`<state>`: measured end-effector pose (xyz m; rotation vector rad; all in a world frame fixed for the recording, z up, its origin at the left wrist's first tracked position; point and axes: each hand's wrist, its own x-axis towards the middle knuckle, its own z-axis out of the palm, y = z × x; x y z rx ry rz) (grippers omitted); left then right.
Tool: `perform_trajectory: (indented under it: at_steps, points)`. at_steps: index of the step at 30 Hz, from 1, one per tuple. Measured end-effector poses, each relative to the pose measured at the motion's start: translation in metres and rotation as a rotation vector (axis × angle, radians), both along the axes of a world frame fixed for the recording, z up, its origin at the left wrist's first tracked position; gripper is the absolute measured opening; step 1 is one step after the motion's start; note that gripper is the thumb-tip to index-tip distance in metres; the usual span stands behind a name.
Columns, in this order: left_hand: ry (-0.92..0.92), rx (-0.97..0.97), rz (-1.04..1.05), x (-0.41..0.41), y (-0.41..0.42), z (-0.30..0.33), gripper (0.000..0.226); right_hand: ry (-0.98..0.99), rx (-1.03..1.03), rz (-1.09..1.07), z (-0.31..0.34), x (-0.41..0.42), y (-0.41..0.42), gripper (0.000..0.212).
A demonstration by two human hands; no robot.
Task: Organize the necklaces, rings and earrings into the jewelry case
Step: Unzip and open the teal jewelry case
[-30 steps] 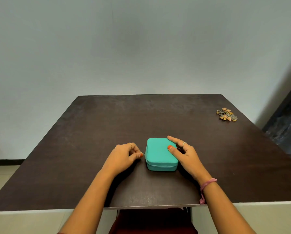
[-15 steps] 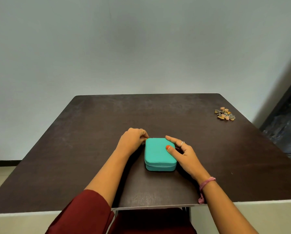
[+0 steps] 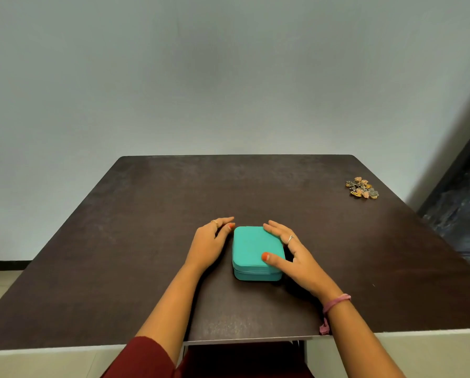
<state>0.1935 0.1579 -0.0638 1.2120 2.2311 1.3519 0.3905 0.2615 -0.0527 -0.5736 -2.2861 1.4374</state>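
Resting beside the jewelry case [image 3: 257, 248], my left hand [image 3: 208, 245] now lies with its fingers straightened along the case's left side, fingertips near its far left corner; 0.5 s ago the same hand was bunched in a pinch at that corner, and 1 s ago it pinched at the middle of the left side. I hold nothing in it now. My right hand [image 3: 291, 257] has spread as well: its fingers lie straight along the right edge of the lid, the thumb [image 3: 269, 258] pressing flat on the lid near the front right corner, where before the fingers were more curled. It carries nothing either.

The case sits on the dark table [image 3: 146, 241], between my 2 hands and close to the table's near edge. It is teal, square with rounded corners, low and flat, and its lid is down, with a seam running around the front wall. A small heap of jewelry [image 3: 362, 188] lies well apart from the case, toward the table's far right corner; I cannot tell the separate pieces.
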Motion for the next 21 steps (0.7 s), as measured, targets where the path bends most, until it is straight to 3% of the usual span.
perform_trajectory:
  at_steps: [7, 12, 16, 21]
  points:
    - [-0.199, 0.114, -0.072, 0.002, -0.007, 0.005, 0.022, -0.07, 0.063, 0.076, -0.001, 0.005, 0.002, 0.081]
    - [-0.29, 0.135, -0.17, 0.004, -0.01, 0.008, 0.028, -0.16, 0.041, 0.218, 0.004, 0.011, 0.02, 0.091]
    - [-0.308, 0.153, -0.162, 0.004, -0.009, 0.009, 0.033, -0.046, -0.269, 0.167, 0.012, 0.013, 0.03, 0.081]
    - [-0.345, 0.236, -0.106, 0.003, -0.008, 0.011, 0.023, 0.069, -0.363, -0.09, 0.02, -0.006, 0.023, 0.049]
